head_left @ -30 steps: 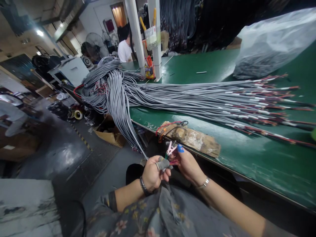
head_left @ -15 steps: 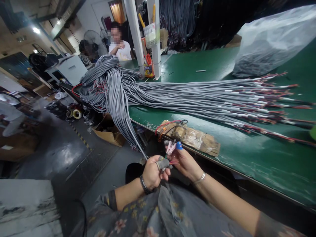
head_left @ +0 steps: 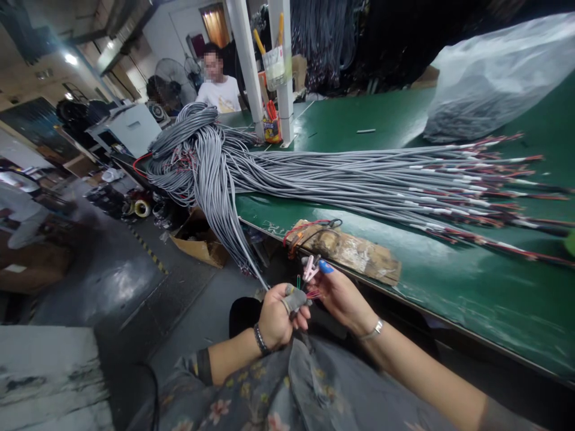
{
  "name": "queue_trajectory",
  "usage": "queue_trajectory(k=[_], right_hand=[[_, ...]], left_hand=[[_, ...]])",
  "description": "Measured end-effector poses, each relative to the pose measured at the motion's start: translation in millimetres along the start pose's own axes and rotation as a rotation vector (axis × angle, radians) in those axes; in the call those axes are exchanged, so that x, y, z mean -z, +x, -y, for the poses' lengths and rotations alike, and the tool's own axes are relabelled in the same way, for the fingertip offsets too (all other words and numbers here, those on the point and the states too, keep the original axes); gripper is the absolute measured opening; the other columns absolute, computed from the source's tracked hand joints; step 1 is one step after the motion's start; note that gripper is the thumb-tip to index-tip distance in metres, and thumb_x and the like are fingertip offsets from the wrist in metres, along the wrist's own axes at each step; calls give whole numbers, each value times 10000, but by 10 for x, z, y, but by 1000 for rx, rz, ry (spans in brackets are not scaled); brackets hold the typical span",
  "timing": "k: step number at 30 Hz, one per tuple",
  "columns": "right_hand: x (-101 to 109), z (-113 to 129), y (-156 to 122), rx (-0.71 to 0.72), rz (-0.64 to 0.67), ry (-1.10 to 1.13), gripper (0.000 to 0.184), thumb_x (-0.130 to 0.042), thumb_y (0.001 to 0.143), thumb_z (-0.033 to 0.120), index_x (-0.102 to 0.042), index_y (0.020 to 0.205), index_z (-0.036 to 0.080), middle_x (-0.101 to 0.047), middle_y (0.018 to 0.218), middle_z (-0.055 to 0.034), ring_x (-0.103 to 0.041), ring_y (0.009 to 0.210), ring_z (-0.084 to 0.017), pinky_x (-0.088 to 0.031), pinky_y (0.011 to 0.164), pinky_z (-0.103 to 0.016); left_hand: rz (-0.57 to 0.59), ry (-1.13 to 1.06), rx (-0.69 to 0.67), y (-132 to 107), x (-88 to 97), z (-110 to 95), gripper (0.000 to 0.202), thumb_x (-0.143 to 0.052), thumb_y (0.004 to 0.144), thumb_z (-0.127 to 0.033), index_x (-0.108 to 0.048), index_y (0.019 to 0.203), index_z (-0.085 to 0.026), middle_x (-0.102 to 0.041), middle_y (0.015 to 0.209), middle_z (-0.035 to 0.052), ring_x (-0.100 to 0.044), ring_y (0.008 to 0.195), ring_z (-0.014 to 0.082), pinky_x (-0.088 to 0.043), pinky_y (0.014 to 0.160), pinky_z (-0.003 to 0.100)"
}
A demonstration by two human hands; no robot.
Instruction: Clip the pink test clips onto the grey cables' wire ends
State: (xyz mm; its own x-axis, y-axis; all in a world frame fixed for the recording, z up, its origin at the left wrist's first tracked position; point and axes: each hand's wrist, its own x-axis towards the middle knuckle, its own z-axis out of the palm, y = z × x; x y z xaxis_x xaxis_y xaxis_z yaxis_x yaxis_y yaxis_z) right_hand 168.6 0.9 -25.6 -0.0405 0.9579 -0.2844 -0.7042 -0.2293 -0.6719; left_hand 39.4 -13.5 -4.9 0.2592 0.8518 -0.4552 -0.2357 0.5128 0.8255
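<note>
Wires (head_left: 313, 294), blurred, are pinched by the left hand (head_left: 277, 314), the right hand (head_left: 345, 297) holding a half-hidden pink tool (head_left: 309, 270).

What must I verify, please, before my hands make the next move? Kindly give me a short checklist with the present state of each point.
1. Left hand holding the cable near its wire ends: ok.
2. Right hand holding the pink clip: ok.
3. Clip closed on a wire: cannot tell, too small to see.
4. Red wires spread out singly: not ok, they sit in a close bunch.
5. Wood resting on the bench, held by neither hand: ok.
6. Co-worker well apart from both hands: ok, seen in the background.
</note>
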Motion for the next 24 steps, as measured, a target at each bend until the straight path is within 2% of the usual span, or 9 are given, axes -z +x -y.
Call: queue_trajectory(k=[2,7,9,12,14,19,22,24], right_hand=[[4,-7,-4,13,-3,-32,381,-754,630,561,-662,716,201,-577,612,9,-473,552,-130,-409,531,-266],[37,-30,0,200,-81,-278,493,-641,645,708,-648,623,216,-583,585,-11,-470,560,-155,-396,547,-296],[35,-36,17,165,-45,-285,514,-633,625,730,-658,635,217,-591,588,-18,-480,561,-162,-393,536,-300],[14,-48,57,44,21,-137,525,-694,563,717,-681,688,207,-614,621,-18,-489,551,-151,-396,512,-285],[-2,-59,82,10,14,-35,508,-755,531,666,-698,725,199,-625,633,-7,-479,534,-127,-397,501,-261],[-7,-82,103,-6,-8,75,429,-818,543,552,-719,763,198,-644,658,11,-487,532,-104,-418,511,-237],[18,-80,89,-47,1,96,431,-815,543,558,-715,756,197,-663,697,-1,-523,567,-114,-436,512,-230],[41,-69,72,-75,20,108,426,-774,592,587,-712,767,203,-661,688,-6,-547,593,-123,-450,523,-227]], left_hand=[[-7,-12,-13,13,-10,1,441,-764,503,-500,-504,591,-155,-559,431,3,-450,280,72,-210,294,181],[-36,-34,-17,25,-40,-27,434,-776,474,-479,-502,569,-155,-560,414,4,-444,269,78,-202,288,176],[-44,-43,-7,26,-49,-38,435,-779,457,-475,-506,567,-156,-559,410,1,-442,268,81,-218,289,175],[-46,-49,3,32,-50,-33,439,-780,453,-477,-506,576,-158,-561,416,-2,-439,270,82,-242,293,177],[-42,-40,3,41,-40,-17,435,-776,474,-478,-501,588,-160,-562,425,-2,-438,275,80,-237,297,176],[-45,-2,4,60,-8,30,434,-767,498,-484,-495,593,-159,-563,432,2,-441,280,75,-207,298,174],[-50,-5,5,47,5,35,439,-771,478,-486,-500,579,-156,-558,419,2,-443,272,74,-198,290,173],[-40,-10,5,22,12,27,434,-773,475,-483,-506,578,-157,-559,413,-3,-445,269,74,-209,288,171]])
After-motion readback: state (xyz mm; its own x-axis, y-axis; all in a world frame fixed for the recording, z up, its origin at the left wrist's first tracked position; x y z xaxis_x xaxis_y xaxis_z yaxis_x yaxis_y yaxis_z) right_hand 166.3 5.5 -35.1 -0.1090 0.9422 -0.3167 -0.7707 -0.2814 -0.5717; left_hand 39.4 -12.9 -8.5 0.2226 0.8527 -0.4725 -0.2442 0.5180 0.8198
